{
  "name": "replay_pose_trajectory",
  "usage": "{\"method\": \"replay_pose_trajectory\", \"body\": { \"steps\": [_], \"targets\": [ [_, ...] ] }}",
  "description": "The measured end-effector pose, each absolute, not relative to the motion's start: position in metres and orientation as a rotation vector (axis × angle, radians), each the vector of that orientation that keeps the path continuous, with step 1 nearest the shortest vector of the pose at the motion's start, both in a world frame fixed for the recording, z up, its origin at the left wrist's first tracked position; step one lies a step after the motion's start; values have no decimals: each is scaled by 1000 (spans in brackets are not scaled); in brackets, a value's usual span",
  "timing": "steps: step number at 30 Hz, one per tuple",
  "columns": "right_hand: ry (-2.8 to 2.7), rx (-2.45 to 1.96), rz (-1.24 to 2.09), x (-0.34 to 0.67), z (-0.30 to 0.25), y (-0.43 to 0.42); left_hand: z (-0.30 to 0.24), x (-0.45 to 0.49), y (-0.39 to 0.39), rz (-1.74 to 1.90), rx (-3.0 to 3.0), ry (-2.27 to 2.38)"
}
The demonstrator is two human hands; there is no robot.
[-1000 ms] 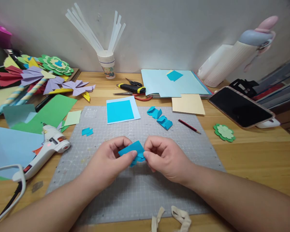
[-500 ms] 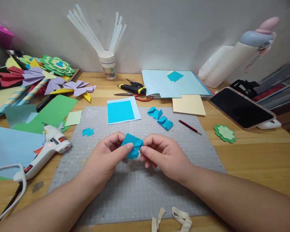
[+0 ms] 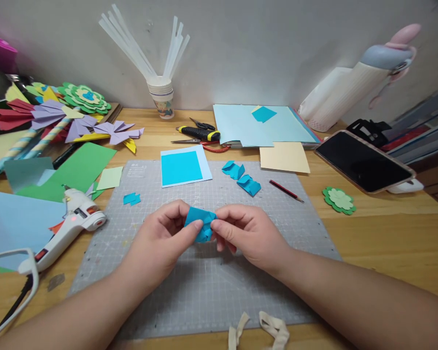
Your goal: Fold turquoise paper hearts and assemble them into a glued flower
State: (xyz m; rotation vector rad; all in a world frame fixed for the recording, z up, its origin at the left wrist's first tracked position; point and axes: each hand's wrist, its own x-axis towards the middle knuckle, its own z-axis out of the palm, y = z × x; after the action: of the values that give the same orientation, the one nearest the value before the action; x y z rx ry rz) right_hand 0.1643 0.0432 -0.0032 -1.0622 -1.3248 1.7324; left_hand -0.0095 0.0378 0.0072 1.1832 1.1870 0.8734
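Two hands in view. State of each? (Recorder)

Left hand (image 3: 164, 233): thumb and forefinger pinched shut on the left edge of the folded blue paper (image 3: 200, 222). Right hand (image 3: 248, 237): fingertips closed on the right edge of that same piece. Both grips are firm. (Observer)

Position of the piece? (Recorder)

Held between the two hands, just above the middle of the grey cutting mat (image 3: 204, 291). Cannot tell whether its lower corner touches the mat. Creased, several layers. (Observer)

Nearest items, working outward? (Recorder)

On the mat, beyond the hands: a small blue scrap (image 3: 132, 198) to the left and two folded blue pieces (image 3: 241, 177) to the right, side by side. A blue square (image 3: 181, 167) lies on a pale sheet at the far edge of the mat. A red pencil (image 3: 286, 191) lies near the mat's right edge. (Observer)

Off the mat? (Recorder)

Left: a white glue gun (image 3: 69, 226), its nozzle just at the mat's edge. Far side of the wooden table (image 3: 387, 233): scissors (image 3: 199, 133), a paper cup (image 3: 162, 99) holding glue sticks, and a stack of pale blue sheets (image 3: 241, 126). Right: a cream sheet (image 3: 284, 157), a green flower cut-out (image 3: 338, 200) and a phone (image 3: 363, 163) propped at a tilt. Far left: paper flowers (image 3: 83, 97), green and purple. (Observer)
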Motion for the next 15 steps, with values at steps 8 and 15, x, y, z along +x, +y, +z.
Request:
{"method": "replay_pose_trajectory", "body": {
  "steps": [8, 15],
  "targets": [
    [-1348, -1115, 1680, 164, -6, 41, 6, -9, 36, 796, 1190, 1167],
    [-1428, -1130, 1599, 168, 2, 39, 7, -12, 37, 701, 1152, 1032]
  ]
}}
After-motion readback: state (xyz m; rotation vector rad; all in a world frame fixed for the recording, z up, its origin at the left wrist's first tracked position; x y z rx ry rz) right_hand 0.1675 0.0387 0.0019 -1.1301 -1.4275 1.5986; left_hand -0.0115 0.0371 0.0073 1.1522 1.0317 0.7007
